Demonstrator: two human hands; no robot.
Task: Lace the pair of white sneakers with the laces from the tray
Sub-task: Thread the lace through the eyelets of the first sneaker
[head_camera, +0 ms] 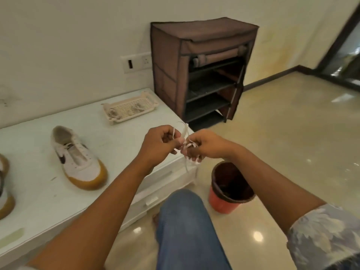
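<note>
A white lace (184, 131) is gripped by both hands, left hand (159, 143) and right hand (204, 145) held close together just past the bench (39, 191) front corner, fingers curled on it, loose ends hanging down. One white sneaker (78, 156) is laid mid-bench, a second sneaker (4, 191) is cut off at the bench's left edge. The tray (130, 108) is set at the bench's far end, coiled laces inside.

Home room: fabric shoe rack (202, 71) against wall, wall socket (136, 62), polished tile floor (292, 133), red bin (229, 188).
</note>
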